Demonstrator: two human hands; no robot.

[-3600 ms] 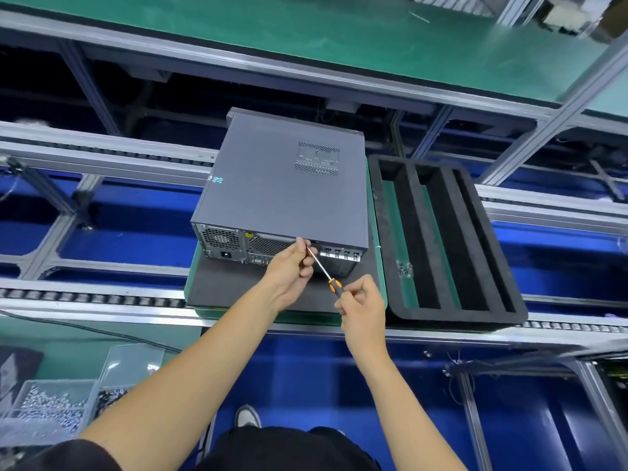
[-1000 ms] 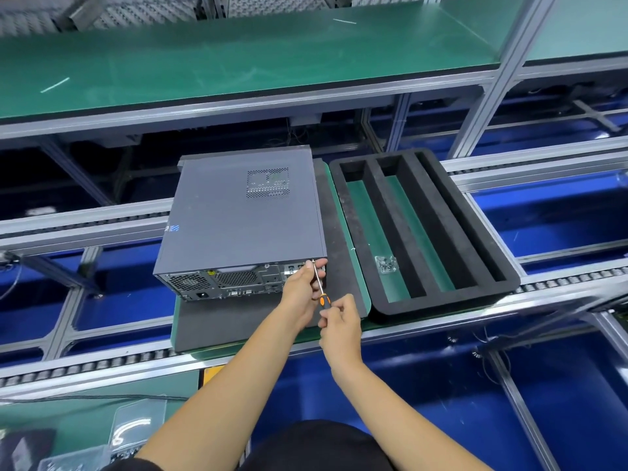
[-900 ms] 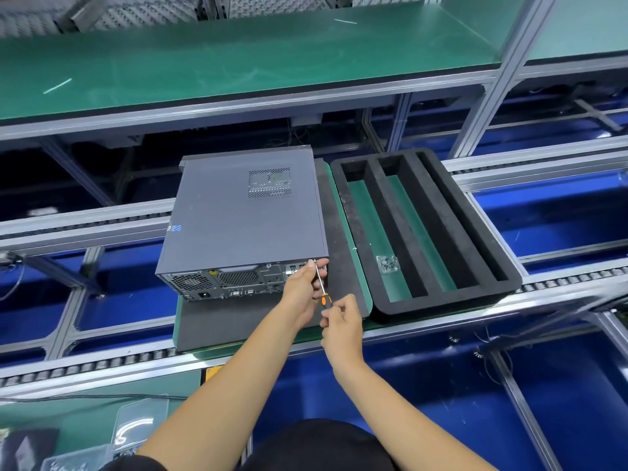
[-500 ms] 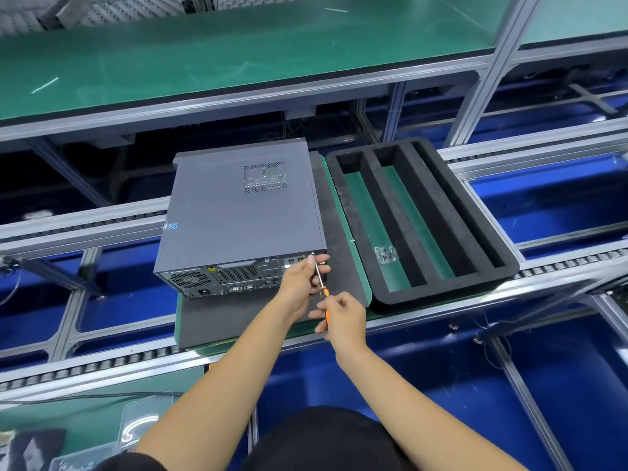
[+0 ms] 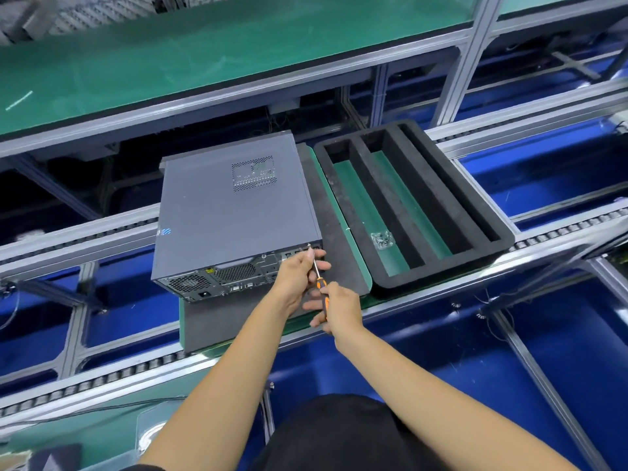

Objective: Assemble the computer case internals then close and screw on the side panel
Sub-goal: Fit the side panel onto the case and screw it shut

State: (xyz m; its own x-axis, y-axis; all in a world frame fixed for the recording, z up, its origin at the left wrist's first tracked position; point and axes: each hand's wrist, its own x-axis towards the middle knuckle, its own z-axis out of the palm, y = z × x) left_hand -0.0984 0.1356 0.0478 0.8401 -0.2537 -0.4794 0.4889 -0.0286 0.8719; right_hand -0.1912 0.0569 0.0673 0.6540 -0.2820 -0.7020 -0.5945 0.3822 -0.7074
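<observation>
a: where's the computer case (image 5: pixel 234 212)?
b: lying flat on a dark mat (image 5: pixel 217 321), side panel up, beside a black foam tray (image 5: pixel 496 232) on the conveyor.
a: the hands?
b: left hand (image 5: pixel 295 277) pinches the screwdriver (image 5: pixel 317 278) shaft at the case's rear corner; right hand (image 5: pixel 339 309) grips its orange handle.

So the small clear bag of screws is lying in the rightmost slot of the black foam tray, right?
Not quite. In the head view the small clear bag of screws lies in the leftmost slot of the black foam tray, the one nearest the grey computer case.
</observation>
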